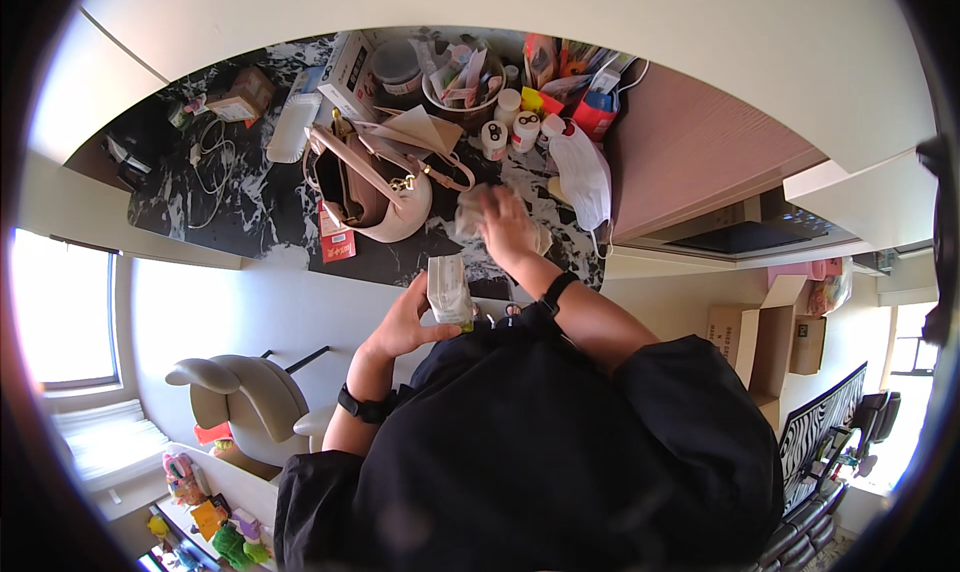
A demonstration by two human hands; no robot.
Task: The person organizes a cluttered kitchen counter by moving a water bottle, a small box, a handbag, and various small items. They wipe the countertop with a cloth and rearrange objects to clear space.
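Note:
My left hand (pixel 397 326) grips a small white packet (pixel 448 290) with print on it, just off the counter's front edge. Blurred, my right hand (pixel 508 227) presses over a crumpled whitish cloth (pixel 469 213) on the black-and-white marbled countertop (pixel 442 238). Part of the cloth spreads to the right of the wrist. Left of that hand stands a pale pink handbag (pixel 397 215), its top gaping. Beyond the cloth are several white pill bottles (pixel 495 138). A white face mask (pixel 581 174) lies to the right of the hand.
A round tub (pixel 427 91) full of packets stands at the back, beside a white box (pixel 347 76). Red cards (pixel 335 234) stick out under the handbag. A white cable (pixel 217 170) and small cardboard box (pixel 244 95) lie left. Behind me is a beige chair (pixel 247 399).

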